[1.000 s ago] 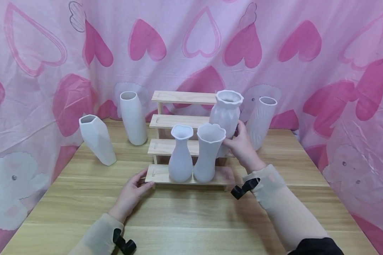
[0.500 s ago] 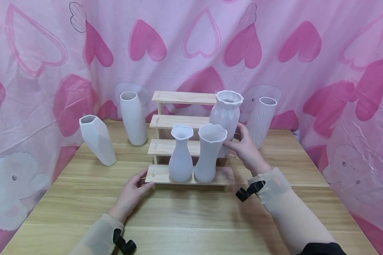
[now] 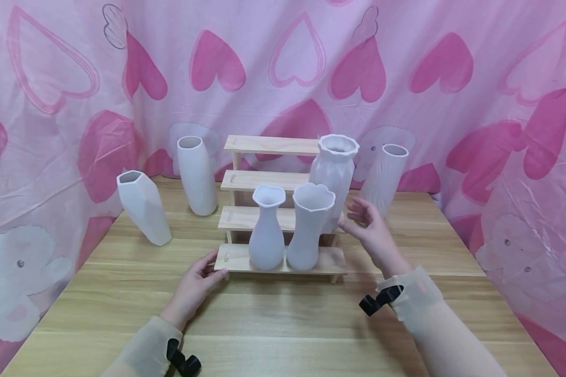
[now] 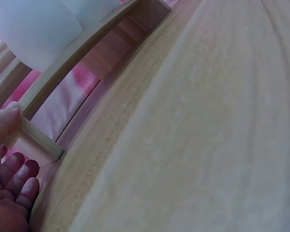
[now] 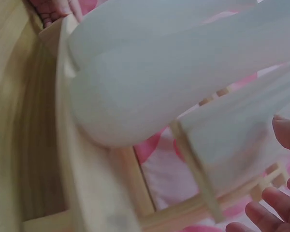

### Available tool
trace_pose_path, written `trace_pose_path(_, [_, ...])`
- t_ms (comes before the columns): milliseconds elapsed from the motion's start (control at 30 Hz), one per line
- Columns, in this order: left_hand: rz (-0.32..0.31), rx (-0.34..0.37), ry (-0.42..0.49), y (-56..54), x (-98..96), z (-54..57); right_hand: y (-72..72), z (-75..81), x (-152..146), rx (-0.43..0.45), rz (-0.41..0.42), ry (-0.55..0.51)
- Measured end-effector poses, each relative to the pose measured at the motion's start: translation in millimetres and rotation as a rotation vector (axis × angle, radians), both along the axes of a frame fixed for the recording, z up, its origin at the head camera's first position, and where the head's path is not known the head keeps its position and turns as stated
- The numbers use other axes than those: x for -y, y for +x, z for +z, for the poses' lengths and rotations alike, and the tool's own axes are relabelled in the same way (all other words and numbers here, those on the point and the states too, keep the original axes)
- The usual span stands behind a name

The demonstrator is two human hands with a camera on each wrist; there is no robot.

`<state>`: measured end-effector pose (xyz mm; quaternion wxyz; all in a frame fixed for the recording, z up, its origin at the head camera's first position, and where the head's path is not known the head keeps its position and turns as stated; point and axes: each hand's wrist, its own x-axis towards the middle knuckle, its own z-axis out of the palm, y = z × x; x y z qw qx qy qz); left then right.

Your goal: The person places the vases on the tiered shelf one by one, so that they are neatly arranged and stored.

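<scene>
A four-step wooden display stand (image 3: 238, 256) sits mid-table. My left hand (image 3: 193, 288) holds the left end of its lowest step, thumb at the front edge (image 4: 7, 118). On that step stand a slim-necked white vase (image 3: 267, 241) and a scalloped-rim white vase (image 3: 308, 225). Behind them, on the second step's right end, rises a white vase with a ruffled collar (image 3: 335, 167); its lower part is partly hidden. My right hand (image 3: 371, 233) is beside this vase with fingers loosely spread, apart from it in the right wrist view and holding nothing.
To the left, a faceted white vase (image 3: 146, 209) and a smooth cylindrical vase (image 3: 197, 178) stand on the wooden table (image 3: 283, 330). A ribbed white vase (image 3: 387, 175) stands behind my right hand. A pink heart-patterned curtain (image 3: 283, 63) closes off the back and sides.
My right hand has let go of the ruffled-collar vase and drawn back to the right and toward me. The vase stays on the step. My left hand has not moved.
</scene>
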<state>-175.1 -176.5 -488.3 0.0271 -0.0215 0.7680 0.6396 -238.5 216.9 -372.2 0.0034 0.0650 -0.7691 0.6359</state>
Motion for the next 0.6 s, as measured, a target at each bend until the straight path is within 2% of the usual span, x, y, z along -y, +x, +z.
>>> trace_pose_path(167, [-0.002,-0.002,0.005,0.6,0.1,0.5,11.0,-20.4,-9,-0.009,-0.027,0.083])
trace_pose_path(333, [0.001,0.0,-0.005,1.8,-0.1,1.5,22.5,-45.0,-16,-0.033,-0.003,0.165])
trace_pose_path(467, [0.004,0.003,-0.005,2.2,-0.1,2.0,29.1,-63.8,-20,0.008,0.024,0.14])
trace_pose_path(600, [0.003,0.016,-0.011,2.8,-0.1,2.9,36.7,-79.8,-20,0.095,0.022,0.1])
